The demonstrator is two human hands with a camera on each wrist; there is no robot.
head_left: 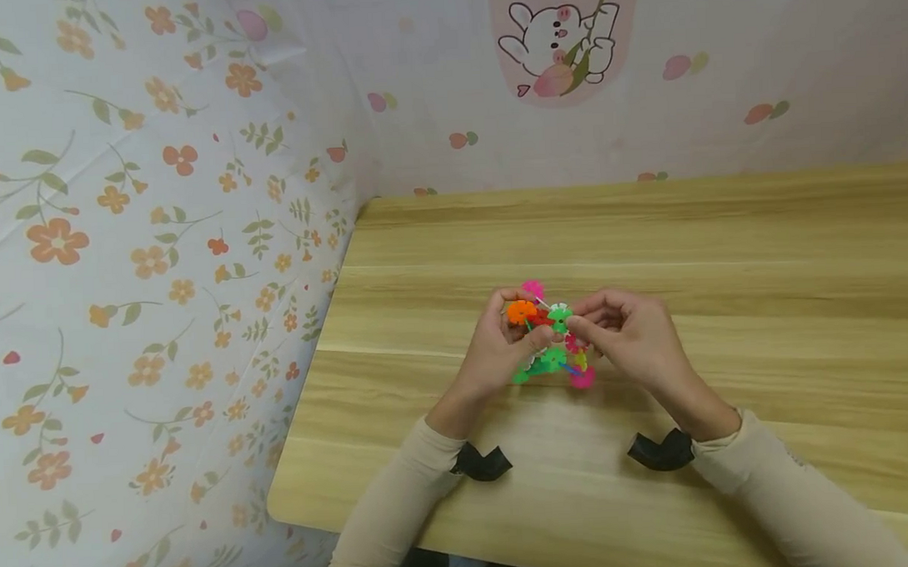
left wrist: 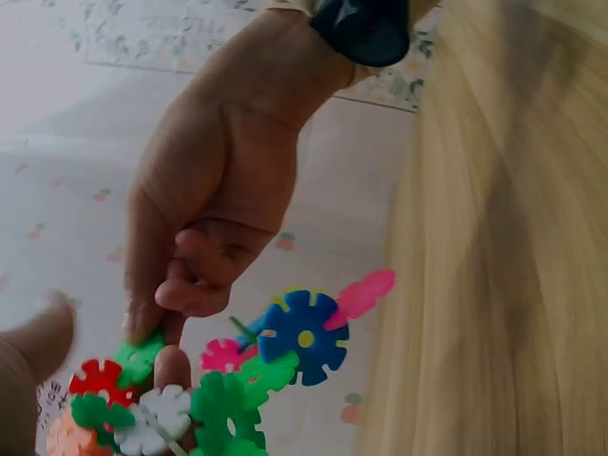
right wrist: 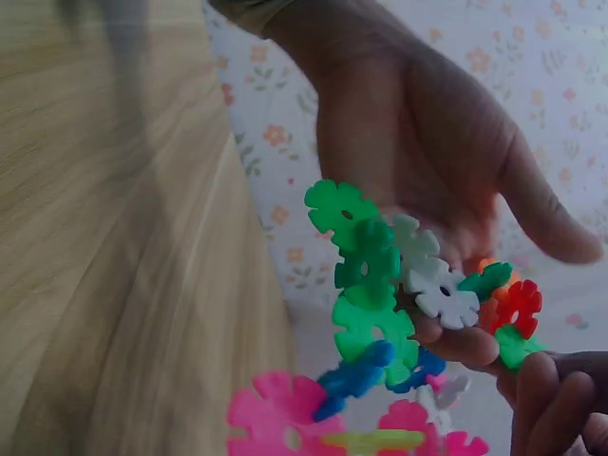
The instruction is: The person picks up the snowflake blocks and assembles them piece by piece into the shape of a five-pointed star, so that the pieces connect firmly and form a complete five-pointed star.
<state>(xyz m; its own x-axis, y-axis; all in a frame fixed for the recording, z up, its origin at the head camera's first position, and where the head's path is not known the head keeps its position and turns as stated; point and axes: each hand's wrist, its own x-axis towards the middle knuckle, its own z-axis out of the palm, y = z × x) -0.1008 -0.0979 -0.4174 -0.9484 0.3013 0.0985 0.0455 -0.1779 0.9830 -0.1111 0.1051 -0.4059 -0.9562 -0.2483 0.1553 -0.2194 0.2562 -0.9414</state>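
A linked cluster of flower-shaped plastic discs point(head_left: 554, 359) hangs between both hands above the table, in green, white, red, orange, blue and pink. My left hand point(head_left: 494, 349) holds it from the left, with fingers curled behind the white discs point(right wrist: 445, 294); in the right wrist view its thumb stands out, apart from the discs. From the other side my right hand point(head_left: 632, 336) pinches a small green disc point(left wrist: 141, 358) between thumb and finger, beside the red disc point(left wrist: 101, 382). Below dangle a blue disc point(left wrist: 304, 337) and pink discs point(right wrist: 275, 413). Fingers hide part of the cluster.
A wood-grain table point(head_left: 423, 259) lies under the hands. Flower-print cloth point(head_left: 161, 285) hangs along its left side, and a cloth with a cartoon rabbit point(head_left: 558, 42) hangs behind it. Black pieces point(head_left: 661, 450) sit at both wrists.
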